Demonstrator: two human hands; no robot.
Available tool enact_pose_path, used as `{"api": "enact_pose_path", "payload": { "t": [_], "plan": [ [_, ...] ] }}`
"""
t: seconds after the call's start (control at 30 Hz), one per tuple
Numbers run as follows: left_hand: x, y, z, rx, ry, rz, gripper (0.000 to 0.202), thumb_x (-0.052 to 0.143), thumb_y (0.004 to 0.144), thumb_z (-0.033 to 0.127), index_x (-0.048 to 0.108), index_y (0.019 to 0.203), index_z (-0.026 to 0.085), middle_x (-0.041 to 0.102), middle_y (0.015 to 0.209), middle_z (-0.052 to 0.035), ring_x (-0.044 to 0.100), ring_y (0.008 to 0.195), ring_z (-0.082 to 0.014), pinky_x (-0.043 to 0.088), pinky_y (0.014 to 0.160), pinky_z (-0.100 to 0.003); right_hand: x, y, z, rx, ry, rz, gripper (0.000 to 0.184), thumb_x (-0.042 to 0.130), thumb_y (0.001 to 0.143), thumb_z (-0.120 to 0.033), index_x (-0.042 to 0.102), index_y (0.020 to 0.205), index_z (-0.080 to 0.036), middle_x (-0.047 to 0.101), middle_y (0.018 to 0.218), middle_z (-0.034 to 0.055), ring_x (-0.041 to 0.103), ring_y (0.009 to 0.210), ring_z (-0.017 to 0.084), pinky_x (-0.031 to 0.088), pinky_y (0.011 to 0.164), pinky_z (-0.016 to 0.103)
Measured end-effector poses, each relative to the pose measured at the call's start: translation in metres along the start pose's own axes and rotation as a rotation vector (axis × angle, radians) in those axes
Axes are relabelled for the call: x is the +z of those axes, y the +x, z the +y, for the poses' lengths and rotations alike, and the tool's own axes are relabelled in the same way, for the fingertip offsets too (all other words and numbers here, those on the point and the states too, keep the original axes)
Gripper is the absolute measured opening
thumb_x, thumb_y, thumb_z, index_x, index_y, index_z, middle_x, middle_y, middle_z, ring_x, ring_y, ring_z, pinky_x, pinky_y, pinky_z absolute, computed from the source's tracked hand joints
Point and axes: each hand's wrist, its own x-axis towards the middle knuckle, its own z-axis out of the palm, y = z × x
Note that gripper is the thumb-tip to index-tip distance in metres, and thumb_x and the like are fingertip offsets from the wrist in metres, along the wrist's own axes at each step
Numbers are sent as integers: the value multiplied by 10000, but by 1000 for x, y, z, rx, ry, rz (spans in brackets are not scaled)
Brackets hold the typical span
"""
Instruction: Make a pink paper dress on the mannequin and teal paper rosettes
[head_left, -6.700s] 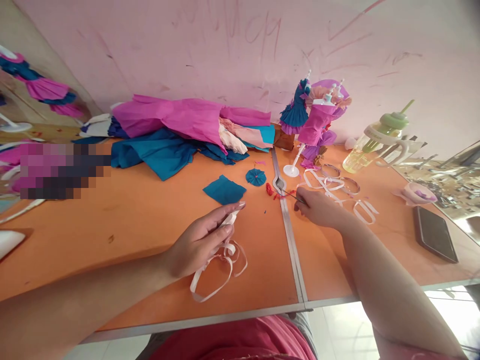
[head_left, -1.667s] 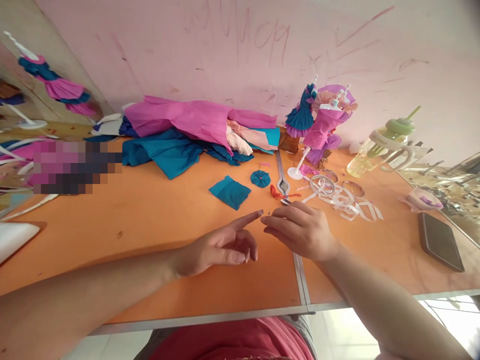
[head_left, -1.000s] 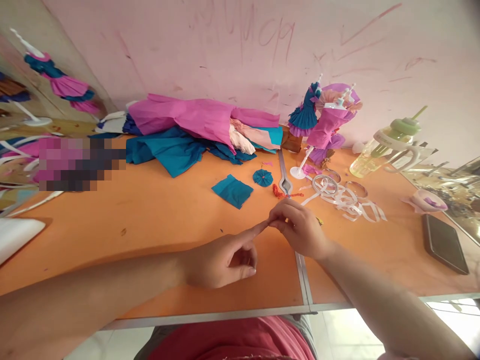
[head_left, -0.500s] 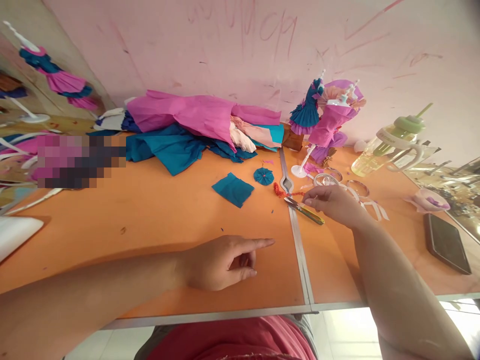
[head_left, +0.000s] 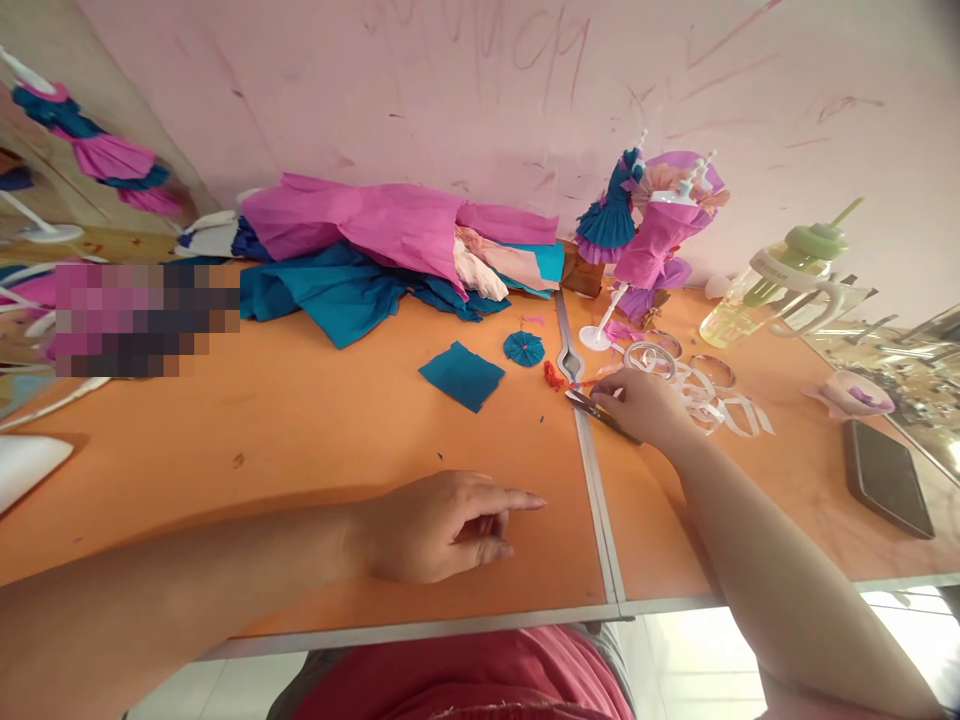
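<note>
My left hand (head_left: 442,525) rests over the orange table near its front edge. Its index finger points right, the thumb is apart, the other fingers curl, and it holds nothing. Thumb and fingers of my right hand (head_left: 645,405) are pinched together right over small scissors (head_left: 582,402), covering most of their yellow handle. Whether they grip the scissors or something smaller is hidden. Beside the fingertips lies a crumpled red strip (head_left: 553,377). Further left are a gathered teal fabric rosette (head_left: 523,348) and a flat teal fabric square (head_left: 461,376).
Pink and teal fabric (head_left: 360,225) is heaped along the wall. Small dress stands (head_left: 596,337), ribbon rolls (head_left: 649,358) and a bottle (head_left: 739,300) are at the back right. A phone (head_left: 889,475) lies far right. A metal strip (head_left: 592,500) marks the table joint.
My right hand has moved slightly left and down, onto the scissors. My left hand stays nearly in place, its index finger tilted a little lower. The view has shifted slightly.
</note>
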Motion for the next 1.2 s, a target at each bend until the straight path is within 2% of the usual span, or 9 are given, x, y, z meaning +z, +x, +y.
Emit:
{"api": "enact_pose_path", "payload": {
  "t": [0.27, 0.53, 0.73, 0.9, 0.97, 1.03, 1.13, 1.2],
  "plan": [
    [-5, 1, 7, -25, 18, -28, 481, 565, 927, 318, 496, 1402, 292, 689, 942, -26, 603, 815, -147, 476, 788, -264, 9, 7, 10, -1, 38, -87, 236, 565, 868, -360, 763, 979, -298, 738, 935, 2, 643, 815, 186, 407, 650, 251],
    [-2, 0, 5, -3, 43, -20, 497, 578, 921, 301, 482, 1408, 311, 692, 932, -18, 613, 836, -155, 484, 812, -278, 12, 9, 14, -37, -23, -49, 234, 580, 836, -287, 744, 1000, -314, 716, 879, -3, 617, 733, 157, 382, 611, 239],
    [-3, -1, 4, 38, 77, 0, 474, 581, 924, 281, 505, 1392, 286, 687, 901, -34, 618, 809, -154, 495, 784, -278, 8, 8, 16, -114, -57, -58, 296, 575, 829, -244, 676, 1097, -320, 707, 901, -18, 620, 746, 136, 340, 585, 219],
    [-1, -1, 5, 56, 109, -3, 480, 576, 934, 275, 486, 1405, 287, 687, 917, -27, 623, 828, -149, 502, 802, -268, 2, 3, 10, -96, -103, -98, 492, 566, 818, -221, 499, 1291, -340, 722, 915, -41, 632, 716, 140, 297, 541, 220],
    [-1, 0, 3, 70, 174, 56, 455, 556, 948, 284, 490, 1398, 285, 687, 944, -27, 621, 861, -150, 500, 827, -272, -2, 0, 10, -96, -120, -119, 481, 569, 811, -228, 489, 1274, -331, 726, 922, -44, 631, 713, 142, 289, 531, 222],
    [-5, 1, -2, 63, 326, 211, 398, 526, 964, 300, 531, 1360, 269, 686, 1005, -46, 612, 931, -173, 493, 875, -307, -9, -2, 13, -117, -142, -137, 359, 586, 802, -249, 547, 1155, -304, 726, 926, -44, 629, 729, 146, 292, 535, 223],
    [-20, 5, -20, -65, 637, 441, 373, 490, 972, 343, 581, 1313, 220, 661, 1145, -94, 580, 1058, -251, 465, 962, -414, -19, -4, 18, -163, -155, -126, 203, 619, 791, -289, 602, 992, -272, 722, 943, -38, 627, 746, 151, 318, 559, 229],
    [-32, 7, -36, -176, 767, 504, 439, 484, 967, 393, 555, 1345, 181, 628, 1234, -121, 560, 1119, -291, 442, 1005, -467, -21, -5, 16, -194, -139, -45, 196, 614, 810, -301, 621, 1004, -271, 718, 963, -27, 626, 756, 157, 349, 582, 243]
  ]
}}
